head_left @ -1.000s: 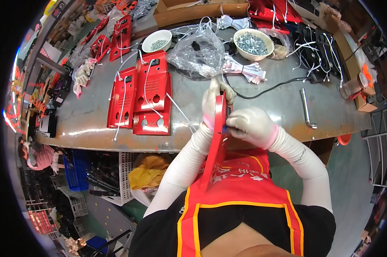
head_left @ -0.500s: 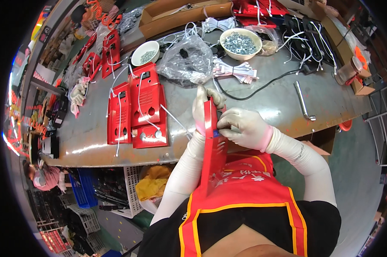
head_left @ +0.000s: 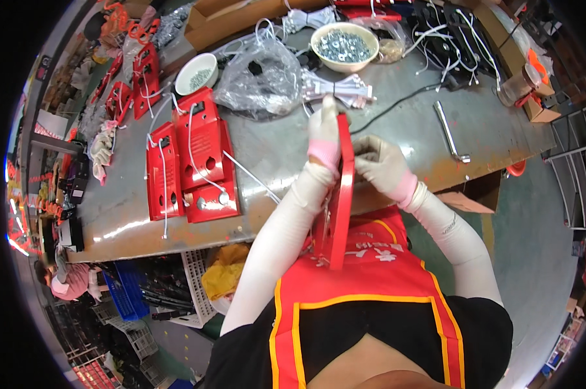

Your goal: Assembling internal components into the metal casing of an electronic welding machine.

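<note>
A red sheet-metal panel (head_left: 342,201) stands on edge before my apron, its narrow side toward me. My gloved left hand (head_left: 325,133) is closed on its far end, the thumb side up along the edge. On the panel's right side, my gloved right hand (head_left: 385,170) has its fingers bent in against the far part of the panel; whatever is between the fingertips is hidden. To the left on the metal table (head_left: 267,155) lie several red panels (head_left: 202,139) with white cables attached.
A bowl of bolts and nuts (head_left: 345,47) stands at the back, with a smaller bowl (head_left: 196,73) and a clear plastic bag (head_left: 259,81) to its left. White cable bundles (head_left: 337,89) lie behind my hands. A socket wrench (head_left: 451,133) rests at the right.
The panel has turned and tilted, showing more of its narrow red edge. My right hand has drawn slightly right and down the panel. The whole view has shifted a little.
</note>
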Demonstrator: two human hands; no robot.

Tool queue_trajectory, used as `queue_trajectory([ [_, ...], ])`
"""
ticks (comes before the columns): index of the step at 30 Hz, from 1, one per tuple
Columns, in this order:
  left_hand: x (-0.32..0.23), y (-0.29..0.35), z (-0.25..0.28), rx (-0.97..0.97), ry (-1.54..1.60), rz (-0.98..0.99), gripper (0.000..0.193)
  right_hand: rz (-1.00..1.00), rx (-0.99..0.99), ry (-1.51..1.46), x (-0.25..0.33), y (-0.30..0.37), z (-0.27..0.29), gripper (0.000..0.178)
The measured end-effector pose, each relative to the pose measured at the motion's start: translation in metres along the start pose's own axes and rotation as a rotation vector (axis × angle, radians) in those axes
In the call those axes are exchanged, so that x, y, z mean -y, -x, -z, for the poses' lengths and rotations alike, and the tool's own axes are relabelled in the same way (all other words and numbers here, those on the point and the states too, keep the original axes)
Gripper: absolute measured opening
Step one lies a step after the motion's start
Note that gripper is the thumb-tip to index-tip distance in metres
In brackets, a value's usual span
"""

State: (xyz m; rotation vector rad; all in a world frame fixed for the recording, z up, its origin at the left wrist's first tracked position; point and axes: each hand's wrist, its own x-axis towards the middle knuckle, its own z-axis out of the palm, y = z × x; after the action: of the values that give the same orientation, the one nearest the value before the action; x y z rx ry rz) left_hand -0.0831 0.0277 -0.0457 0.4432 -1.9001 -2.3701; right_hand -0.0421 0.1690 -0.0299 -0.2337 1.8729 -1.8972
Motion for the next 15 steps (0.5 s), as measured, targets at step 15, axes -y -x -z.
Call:
queue_trajectory([
  [15, -0.004, 0.043, 0.002, 0.019, -0.361, -0.612, 0.022, 0.019, -0.054, -0.322, -0.041, 0.026, 0.033, 0.033],
])
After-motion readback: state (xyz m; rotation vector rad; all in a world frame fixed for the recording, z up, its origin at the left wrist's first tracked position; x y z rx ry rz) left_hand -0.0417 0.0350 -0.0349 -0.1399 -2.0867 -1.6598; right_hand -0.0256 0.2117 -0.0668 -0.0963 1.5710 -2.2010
